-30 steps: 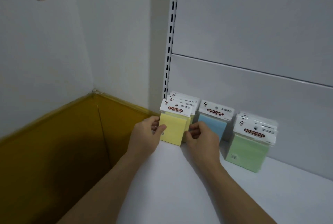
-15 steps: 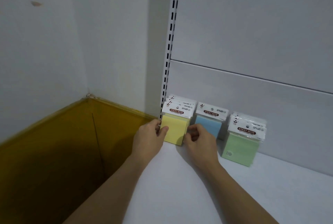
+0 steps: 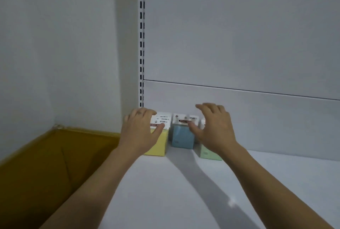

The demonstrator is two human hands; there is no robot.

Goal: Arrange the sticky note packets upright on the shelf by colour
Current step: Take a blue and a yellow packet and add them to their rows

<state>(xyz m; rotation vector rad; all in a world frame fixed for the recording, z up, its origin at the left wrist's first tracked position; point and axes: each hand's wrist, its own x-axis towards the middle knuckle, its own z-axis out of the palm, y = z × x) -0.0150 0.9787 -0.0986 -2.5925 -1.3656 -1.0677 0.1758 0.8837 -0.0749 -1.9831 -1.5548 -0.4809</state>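
L hand [image 3: 139,129] drapes over yellow pkts [image 3: 160,145], grip unclear; R hand [image 3: 213,129] splayed, released, just before upright blue pkt [image 3: 182,136], green pkt [image 3: 207,153].

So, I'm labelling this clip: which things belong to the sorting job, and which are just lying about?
Part of the job: yellow sticky notes, blue sticky notes, green sticky notes, shelf.
Just there: brown box left of the shelf, slotted upright, back panel.
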